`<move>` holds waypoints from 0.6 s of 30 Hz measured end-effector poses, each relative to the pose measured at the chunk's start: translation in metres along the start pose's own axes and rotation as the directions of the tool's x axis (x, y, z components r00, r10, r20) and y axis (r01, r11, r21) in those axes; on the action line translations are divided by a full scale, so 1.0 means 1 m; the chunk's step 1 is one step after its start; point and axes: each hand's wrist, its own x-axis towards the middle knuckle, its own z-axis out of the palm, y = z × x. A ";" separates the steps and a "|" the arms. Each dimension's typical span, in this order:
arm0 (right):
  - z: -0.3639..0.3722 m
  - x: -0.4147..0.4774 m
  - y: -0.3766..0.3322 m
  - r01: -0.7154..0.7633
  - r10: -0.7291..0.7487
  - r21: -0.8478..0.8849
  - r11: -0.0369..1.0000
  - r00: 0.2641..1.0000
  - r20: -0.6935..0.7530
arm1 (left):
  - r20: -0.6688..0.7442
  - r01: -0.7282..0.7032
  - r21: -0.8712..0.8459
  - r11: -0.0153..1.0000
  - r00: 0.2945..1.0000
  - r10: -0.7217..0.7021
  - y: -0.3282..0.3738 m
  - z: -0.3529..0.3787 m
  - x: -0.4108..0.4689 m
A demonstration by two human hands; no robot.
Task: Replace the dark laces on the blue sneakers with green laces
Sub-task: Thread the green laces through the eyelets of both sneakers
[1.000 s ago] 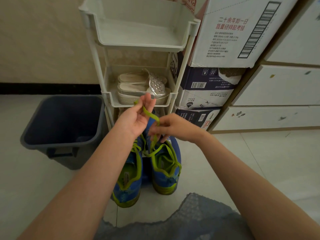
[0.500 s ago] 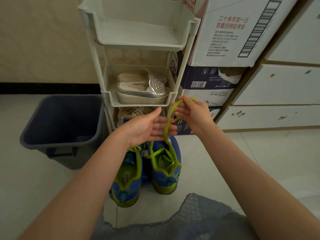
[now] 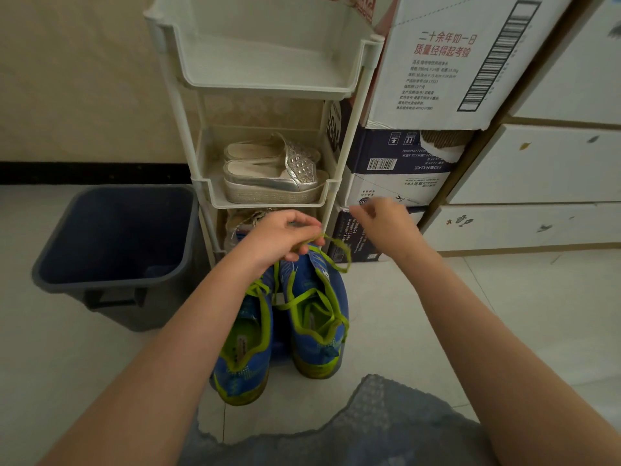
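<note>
A pair of blue knit sneakers with lime-green soles and collars (image 3: 316,354) stands side by side on the pale tiled floor (image 3: 437,314), heels toward the person, just in front of a white plastic shelf rack (image 3: 353,129) at their twelve o'clock. A flat lime-green lace (image 3: 349,255) is threaded loosely across the sneaker on the three o'clock side and rises to the left hand (image 3: 282,237), whose curled fingers grasp it above the toes. From there it swings out in a slack loop under the right wrist. The right hand (image 3: 383,223) hangs at the left hand's three o'clock with its fingers curled; whether it pinches the lace end cannot be told. Silver studded platform shoes (image 3: 275,176) sit on the rack's middle shelf. A dark grey plastic bin (image 3: 114,237) stands at the sneakers' ten o'clock, and stacked cardboard boxes (image 3: 437,62) at their one o'clock.
</note>
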 end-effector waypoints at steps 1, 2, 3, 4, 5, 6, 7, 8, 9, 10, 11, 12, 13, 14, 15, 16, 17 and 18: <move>0.000 -0.002 -0.007 0.144 -0.144 0.090 0.986 0.990 0.003 | -0.008 0.010 -0.010 1.000 1.000 -0.010 0.000 0.002 0.001; 0.000 -0.005 -0.016 0.231 -0.250 0.229 0.946 0.967 0.057 | -0.034 0.013 -0.044 0.999 0.999 -0.014 -0.001 0.002 0.003; 0.000 -0.010 -0.025 0.223 -0.303 0.394 0.892 0.940 0.154 | -0.072 0.008 -0.079 0.997 0.997 -0.014 -0.001 0.000 0.006; 0.003 -0.015 -0.031 0.154 -0.327 0.526 0.836 0.911 0.253 | -0.113 0.006 -0.094 0.996 0.993 -0.017 -0.002 -0.002 0.008; 0.008 -0.017 -0.033 0.103 -0.350 0.600 0.793 0.884 0.310 | -0.147 0.008 -0.090 0.996 0.989 -0.021 -0.004 -0.004 0.010; 0.011 -0.019 -0.033 0.092 -0.370 0.621 0.779 0.866 0.337 | -0.172 0.015 -0.077 0.997 0.985 -0.028 -0.005 -0.005 0.011; 0.014 -0.018 -0.031 0.106 -0.375 0.601 0.792 0.862 0.341 | -0.191 0.024 -0.060 0.998 0.981 -0.036 -0.008 -0.006 0.013; 0.016 -0.015 -0.028 0.118 -0.365 0.574 0.811 0.868 0.337 | -0.207 0.034 -0.052 0.998 0.977 -0.044 -0.011 -0.006 0.014; 0.016 -0.013 -0.025 0.119 -0.347 0.554 0.824 0.879 0.327 | -0.220 0.039 -0.049 0.998 0.974 -0.049 -0.014 -0.007 0.017; 0.016 -0.010 -0.021 0.108 -0.323 0.550 0.828 0.894 0.311 | -0.236 0.037 -0.042 0.998 0.971 -0.046 -0.017 -0.008 0.019; 0.016 -0.008 -0.018 0.088 -0.300 0.561 0.823 0.906 0.297 | -0.266 0.038 -0.016 0.999 0.963 -0.041 -0.020 -0.008 0.022; 0.016 -0.007 -0.015 0.062 -0.277 0.584 0.809 0.917 0.287 | -0.315 0.038 0.053 0.998 0.949 -0.020 -0.026 -0.011 0.026; 0.016 -0.005 -0.012 0.031 -0.253 0.617 0.787 0.927 0.276 | -0.366 0.045 0.189 0.981 0.930 0.028 -0.034 -0.014 0.031; 0.016 -0.004 -0.009 0.001 -0.232 0.658 0.753 0.936 0.264 | -0.392 0.070 0.345 0.936 0.917 0.076 -0.044 -0.017 0.035; 0.017 -0.003 -0.006 -0.026 -0.217 0.701 0.712 0.942 0.255 | -0.395 0.103 0.468 0.878 0.913 0.104 -0.052 -0.020 0.038; 0.017 -0.001 -0.004 -0.054 -0.200 0.739 0.671 0.947 0.251 | -0.382 0.128 0.553 0.823 0.917 0.113 -0.059 -0.022 0.040; 0.018 0.001 -0.002 -0.082 -0.183 0.772 0.631 0.951 0.250 | -0.360 0.145 0.613 0.777 0.926 0.111 -0.065 -0.022 0.042; 0.018 0.003 -0.001 -0.109 -0.165 0.801 0.588 0.954 0.251 | -0.341 0.159 0.669 0.726 0.933 0.111 -0.071 -0.022 0.044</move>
